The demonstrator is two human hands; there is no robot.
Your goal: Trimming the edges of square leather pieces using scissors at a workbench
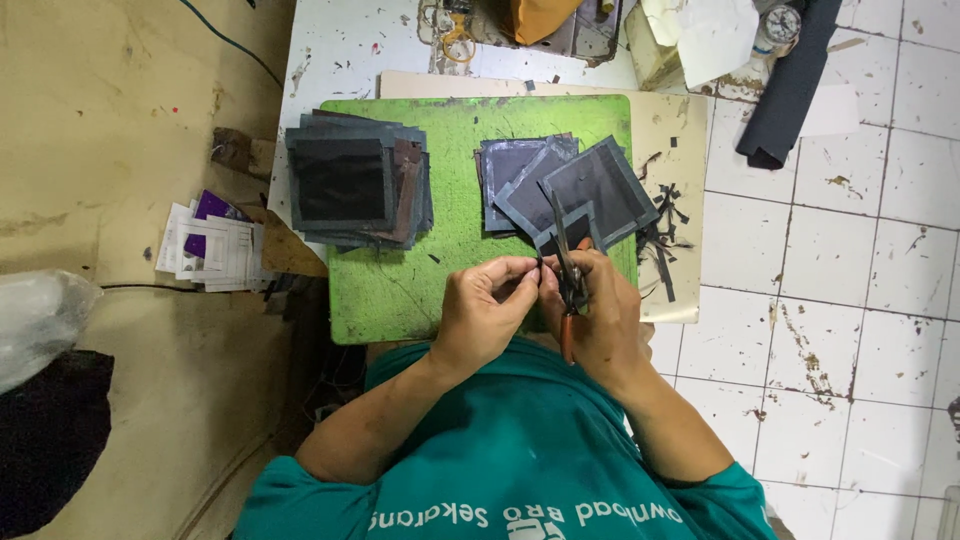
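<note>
My right hand (598, 318) grips a pair of scissors (566, 275) with orange handles, blades pointing away from me. My left hand (487, 308) pinches a small dark scrap right at the blades, fingertips touching the right hand. Both hands hover over the near edge of a green cutting mat (400, 290). Just beyond the scissor tips lies a loose pile of dark square pieces (568, 185) with grey borders. A taller, neater stack of dark squares (355, 180) sits on the mat's left part.
Thin dark trimmings (662, 235) lie on a cream board (680, 130) right of the mat. A small pile of white and purple cards (208, 243) lies at left. A dark cloth (790, 85) drapes over white tiles at back right. Clutter fills the table's far edge.
</note>
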